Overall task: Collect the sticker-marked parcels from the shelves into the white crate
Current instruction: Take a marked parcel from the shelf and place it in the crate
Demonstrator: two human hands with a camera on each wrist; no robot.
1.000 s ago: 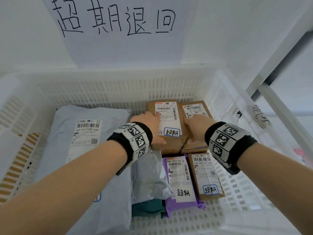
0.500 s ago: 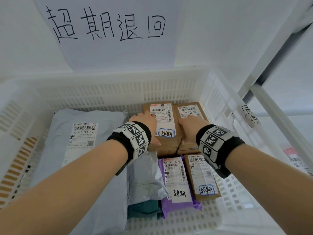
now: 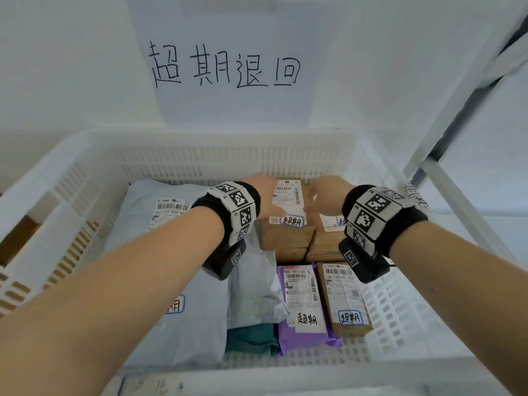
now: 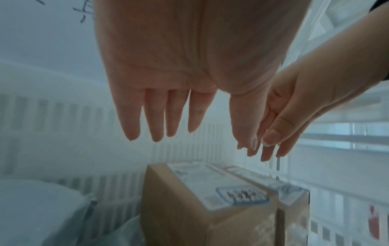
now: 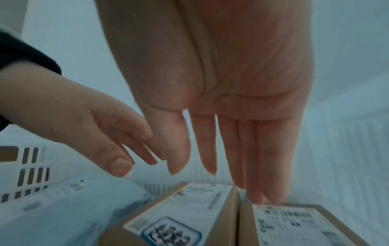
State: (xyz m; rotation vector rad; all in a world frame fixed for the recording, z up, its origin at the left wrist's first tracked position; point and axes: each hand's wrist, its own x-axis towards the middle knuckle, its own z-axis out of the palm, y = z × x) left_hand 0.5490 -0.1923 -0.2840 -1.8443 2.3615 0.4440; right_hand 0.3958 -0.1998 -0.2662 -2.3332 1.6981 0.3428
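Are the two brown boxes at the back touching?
Touching: the right wrist view shows the left box and right box pressed side by side, only a seam between.

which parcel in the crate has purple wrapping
The purple parcel at the crate's near side, between the grey bag and a brown box; no other is purple.

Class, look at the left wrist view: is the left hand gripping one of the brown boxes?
No: the left hand hangs above the brown boxes with its fingers straight, clear of them.
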